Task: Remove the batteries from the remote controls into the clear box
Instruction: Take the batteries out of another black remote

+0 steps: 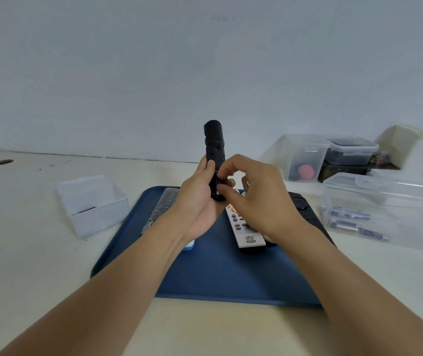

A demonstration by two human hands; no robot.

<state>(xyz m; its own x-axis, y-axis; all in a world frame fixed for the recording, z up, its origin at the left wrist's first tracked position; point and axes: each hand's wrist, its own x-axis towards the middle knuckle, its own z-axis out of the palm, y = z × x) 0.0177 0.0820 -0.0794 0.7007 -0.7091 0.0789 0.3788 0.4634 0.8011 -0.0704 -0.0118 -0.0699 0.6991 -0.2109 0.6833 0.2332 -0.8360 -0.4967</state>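
Both hands meet above the blue tray [205,278]: the left hand [200,199] wraps its fingers round the lower body of a black remote control [213,147], holding it upright with its back toward the person, while the right hand [256,199] pinches at the open battery bay, thumb and fingertips closed on what looks like a battery [216,183], partly hidden by the fingers. That battery is likely small, light, hard and smooth, so it should slip easily; a firm pinch across its middle, levering out the end away from the spring, seems the safest hold. The remote itself is stiff plastic and light, well suited to a wrap grip low on its body. On the tray lie a white remote [246,227] and a grey one [164,206]. Right of the tray, on the tabletop [38,253], stands the clear box [374,209] already holding several batteries; an open clear container [92,204] sits to the left.
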